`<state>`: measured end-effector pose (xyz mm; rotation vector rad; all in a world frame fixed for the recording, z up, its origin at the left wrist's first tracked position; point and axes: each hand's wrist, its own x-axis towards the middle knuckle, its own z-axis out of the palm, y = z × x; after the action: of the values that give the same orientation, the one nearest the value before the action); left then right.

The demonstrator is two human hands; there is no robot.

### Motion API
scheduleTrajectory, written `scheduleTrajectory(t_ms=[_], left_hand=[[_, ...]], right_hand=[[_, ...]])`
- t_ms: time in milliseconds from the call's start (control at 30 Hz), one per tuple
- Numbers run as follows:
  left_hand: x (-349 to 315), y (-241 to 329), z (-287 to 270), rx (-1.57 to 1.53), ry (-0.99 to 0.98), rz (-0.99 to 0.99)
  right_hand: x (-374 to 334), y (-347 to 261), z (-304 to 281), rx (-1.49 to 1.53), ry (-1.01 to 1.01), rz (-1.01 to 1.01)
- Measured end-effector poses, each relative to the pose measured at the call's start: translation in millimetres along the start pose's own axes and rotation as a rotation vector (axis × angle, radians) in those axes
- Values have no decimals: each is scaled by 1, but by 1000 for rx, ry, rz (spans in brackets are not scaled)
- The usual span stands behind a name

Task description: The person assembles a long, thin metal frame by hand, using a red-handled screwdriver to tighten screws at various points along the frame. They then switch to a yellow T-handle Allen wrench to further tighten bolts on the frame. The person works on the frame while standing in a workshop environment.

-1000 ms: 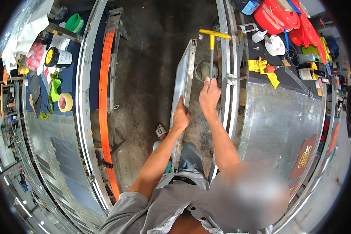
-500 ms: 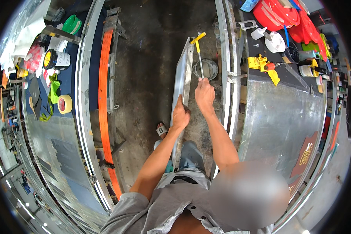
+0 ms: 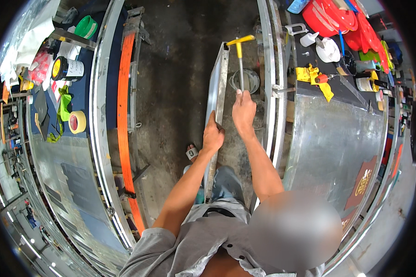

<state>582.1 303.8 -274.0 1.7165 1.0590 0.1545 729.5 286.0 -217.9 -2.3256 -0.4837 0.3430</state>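
Note:
An aluminium frame, like a screen-printing frame, stands on edge in front of my body, with a pale blue-grey face on its left side. My left hand is closed on the frame about midway along, fingers over its rail. To the right, my right hand grips the metal shaft of a T-shaped squeegee with a yellow head. That head is by the frame's far end, its left tip close to the corner; whether they touch I cannot tell. Beyond my right hand, a bucket sits on the floor, partly behind the squeegee shaft.
A long bench with an orange rail runs along my left, holding a tape roll and a black jar. On the right bench are a red tub, a white container and a yellow cloth.
The squeegee has turned in my right hand, so its yellow head now points more to the right and its shaft stands straighter. My left hand and the frame have barely moved.

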Motion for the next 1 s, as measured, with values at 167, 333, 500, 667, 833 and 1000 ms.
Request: scheduleTrajectory(t_ms=[167,333,500,667,833,1000], left_hand=[[-4,3,8,-8,68,98],[0,-5,8,-29,15,-6],[-6,21,-1,-5,-21,-24],[0,8,3,13,24,8],[-8,9,1,-41,-29,-57],[2,3,4,26,22,7]], right_hand=[[0,20,21,-103,87,-104],[-4,7,2,-15,52,-40],[-1,8,10,-100,-9,-20],[4,5,8,-131,-7,-42],[-2,4,14,-32,20,-27],[3,5,11,-127,-12,-47]])
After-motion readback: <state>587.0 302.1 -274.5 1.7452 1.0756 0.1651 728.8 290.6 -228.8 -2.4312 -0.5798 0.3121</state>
